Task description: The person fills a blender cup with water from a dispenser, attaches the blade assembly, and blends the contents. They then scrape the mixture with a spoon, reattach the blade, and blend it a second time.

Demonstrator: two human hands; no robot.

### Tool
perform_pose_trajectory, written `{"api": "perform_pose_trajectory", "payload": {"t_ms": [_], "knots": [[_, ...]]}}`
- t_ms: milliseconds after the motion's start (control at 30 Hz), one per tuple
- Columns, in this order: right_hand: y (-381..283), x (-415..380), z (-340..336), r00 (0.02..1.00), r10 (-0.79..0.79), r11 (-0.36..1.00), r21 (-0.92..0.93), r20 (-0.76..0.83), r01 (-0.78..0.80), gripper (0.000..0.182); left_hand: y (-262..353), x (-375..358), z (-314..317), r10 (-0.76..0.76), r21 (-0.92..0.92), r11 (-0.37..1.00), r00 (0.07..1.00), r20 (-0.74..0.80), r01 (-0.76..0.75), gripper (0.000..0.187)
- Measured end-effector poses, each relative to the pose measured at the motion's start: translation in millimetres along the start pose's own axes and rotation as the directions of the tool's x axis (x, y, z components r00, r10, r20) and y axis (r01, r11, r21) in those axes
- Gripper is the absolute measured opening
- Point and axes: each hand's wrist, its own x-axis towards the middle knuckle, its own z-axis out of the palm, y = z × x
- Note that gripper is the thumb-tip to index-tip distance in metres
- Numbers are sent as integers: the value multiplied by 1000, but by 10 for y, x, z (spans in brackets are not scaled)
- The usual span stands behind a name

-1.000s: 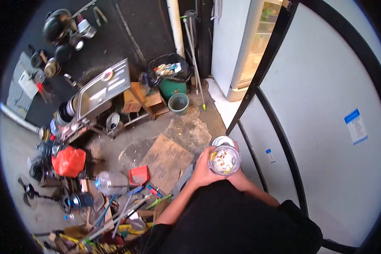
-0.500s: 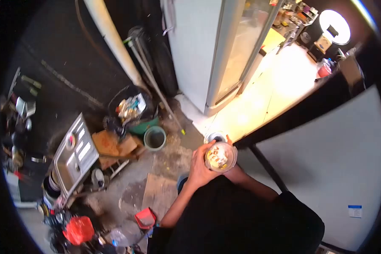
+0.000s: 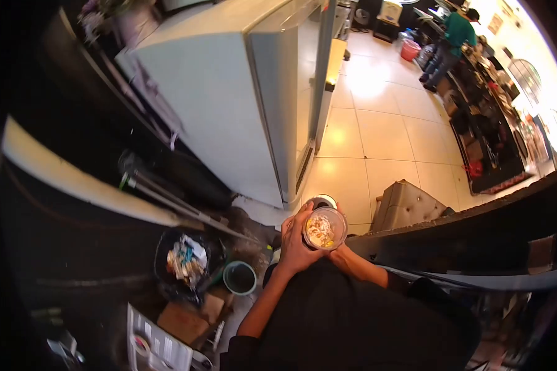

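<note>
In front of my body I carry a clear plastic cup (image 3: 325, 229) with a pale, yellowish and white filling topped with brown bits. My left hand (image 3: 296, 242) wraps round its left side, fingers closed. On the other side my right hand (image 3: 341, 255) grips it, partly hidden behind the cup. Just beyond the cup shows a second round thing with a pale rim and dark middle (image 3: 322, 201); it sits close to my fingers, and how it is held is mostly hidden.
A tall glass-door fridge (image 3: 210, 93) stands ahead. Left are a bin with a black bag (image 3: 189, 263), a green bucket (image 3: 239, 278) and a metal sink (image 3: 161, 346). Rightward lie a tufted seat (image 3: 408, 207), a dark partition edge (image 3: 470, 232) and a person (image 3: 455, 46) at a counter.
My view has swung right, toward the bright tiled room, bringing the tufted seat and the person into sight. Both hands still hold the cup in front of me.
</note>
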Motion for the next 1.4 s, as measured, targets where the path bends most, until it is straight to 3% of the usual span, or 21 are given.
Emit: {"api": "perform_pose_trajectory", "payload": {"t_ms": [67,133,267,300,333,433,500,533,600,667,733,767,800,833,867,933,1000,1100,1200,1233,1400], "knots": [[-57,129,375,993,-105,994,-6,-46,105,69,-127,374,-107,168,58,983,983,71,-173,112],[-119,379,409,988,-124,982,158,96,108,72,-189,698,-200,208,54,974,964,163,-219,114],[-296,820,798,928,-360,929,49,-91,366,73,-224,1264,-301,212,-33,977,950,230,-210,119],[-545,994,607,968,-242,966,111,70,233,72,-243,1402,-294,185,-68,982,958,218,-174,120],[-682,1082,681,948,-312,946,113,68,303,69,-267,1532,-283,153,-101,986,967,204,-134,120],[-1205,1517,704,873,-484,866,181,62,467,64,-496,1873,-174,152,-119,986,935,319,-119,104],[-1596,1680,729,851,-523,837,210,33,506,63,-571,2061,-82,166,-109,985,899,406,-132,85],[-1780,1759,768,833,-553,812,231,13,535,63,-612,2165,-37,164,-111,985,896,412,-130,85],[-2145,1887,815,823,-567,799,237,-8,553,64,-697,2374,97,101,-114,992,843,528,-48,81],[-2544,2027,853,802,-596,772,241,-47,588,64,-730,2621,265,101,-148,989,851,516,-27,71],[-2962,2143,864,819,-569,792,219,-72,570,62,-648,2833,487,-120,-66,979,807,579,193,60],[-3161,2200,854,834,-543,810,200,-102,552,60,-710,2906,669,-92,-129,975,855,511,183,48],[-3356,2268,841,845,-517,825,185,-137,535,59,-730,3040,775,-94,-141,971,852,514,192,48],[-3562,2353,844,862,-506,844,179,-46,505,59,-732,3204,858,-202,-114,950,848,490,292,45],[-3736,2439,846,845,-518,824,189,-132,534,61,-722,3387,979,-308,-96,916,835,456,390,43],[-4119,2532,1007,887,-410,888,127,-211,441,63,-676,3743,1213,-338,-102,919,894,293,381,38],[-4516,2669,1123,909,-326,930,84,-260,358,67,-546,4187,1454,-380,-181,882,885,270,434,38],[-5043,2825,1502,955,-266,953,114,-134,281,68,-476,5066,1790,-315,-202,901,900,302,383,42],[-5434,3028,1772,919,-328,931,90,-220,354,73,-316,5837,2176,-194,-222,938,933,304,268,51],[-5547,3046,1995,899,-364,917,74,-242,391,71,-326,6073,2320,-164,-226,942,926,340,249,69],[-6371,3376,2277,855,-418,900,-8,-307,437,70,-315,7323,3074,16,-281,948,862,506,147,91]]}}
